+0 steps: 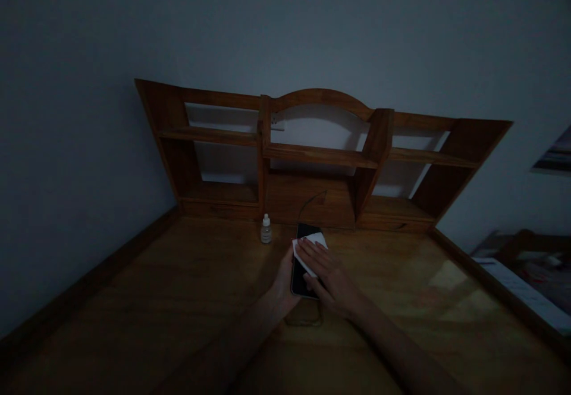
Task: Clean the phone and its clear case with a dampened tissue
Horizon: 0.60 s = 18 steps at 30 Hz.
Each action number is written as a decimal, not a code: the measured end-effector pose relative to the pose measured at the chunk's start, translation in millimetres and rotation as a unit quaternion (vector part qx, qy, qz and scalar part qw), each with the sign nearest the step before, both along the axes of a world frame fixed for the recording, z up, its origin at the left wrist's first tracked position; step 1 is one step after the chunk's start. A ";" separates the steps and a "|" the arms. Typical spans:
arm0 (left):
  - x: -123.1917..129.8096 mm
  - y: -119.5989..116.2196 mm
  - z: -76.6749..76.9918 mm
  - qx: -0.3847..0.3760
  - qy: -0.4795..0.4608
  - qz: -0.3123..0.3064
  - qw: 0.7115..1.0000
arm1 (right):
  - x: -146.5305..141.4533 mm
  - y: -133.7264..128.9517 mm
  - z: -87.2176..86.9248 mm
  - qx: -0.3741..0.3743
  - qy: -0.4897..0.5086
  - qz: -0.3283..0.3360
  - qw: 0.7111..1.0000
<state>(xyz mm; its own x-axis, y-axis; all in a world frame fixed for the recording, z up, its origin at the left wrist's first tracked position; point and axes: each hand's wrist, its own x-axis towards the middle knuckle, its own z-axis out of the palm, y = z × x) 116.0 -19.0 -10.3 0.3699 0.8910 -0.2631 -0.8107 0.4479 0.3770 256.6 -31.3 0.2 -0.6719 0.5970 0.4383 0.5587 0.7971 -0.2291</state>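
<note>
A dark smartphone (300, 284) is tilted lengthwise away from me above the wooden desk. My left hand (284, 279) grips it along its left edge. Over the upper part of its screen lies a folded white cloth or tissue (317, 238); which of the two I cannot tell. My right hand (326, 270) presses this down with its fingers together and nearly flat, the thumb reaching across the phone's lower part. Just below the phone, a clear phone case (304, 324) rests on the desk, partly hidden. A small dropper bottle (266, 230) with a white cap stands upright left of the phone.
The wooden desk (178, 300) has a raised rim on both sides. At its back stands a wooden shelf unit (319, 157) against the wall, with a thin dark cord (307, 202) before its middle part. Furniture with a white surface (521, 288) is beyond the right rim. Light is dim.
</note>
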 end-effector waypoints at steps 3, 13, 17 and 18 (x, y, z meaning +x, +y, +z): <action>4.5 -2.3 -3.7 0.002 0.012 -0.044 0.999 | 3.3 6.0 -1.1 -0.002 0.014 -0.051 0.999; 14.9 -4.5 -9.7 0.021 0.044 -0.048 0.998 | 11.5 16.2 -4.6 -0.001 0.031 -0.102 0.994; 8.7 1.5 -6.7 0.019 0.030 0.001 0.999 | 2.6 8.4 -1.9 -0.003 0.011 -0.068 0.998; 6.6 3.3 -5.3 0.016 0.031 0.006 0.999 | 0.0 6.6 -1.8 -0.001 0.007 -0.061 0.998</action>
<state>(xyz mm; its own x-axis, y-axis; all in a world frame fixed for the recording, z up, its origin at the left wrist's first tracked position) 122.6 -15.7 -15.7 0.3440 0.9033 -0.2562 -0.7907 0.4259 0.4398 256.7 -24.7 -1.6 -0.5876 0.6757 0.4451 0.6492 0.7221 -0.2391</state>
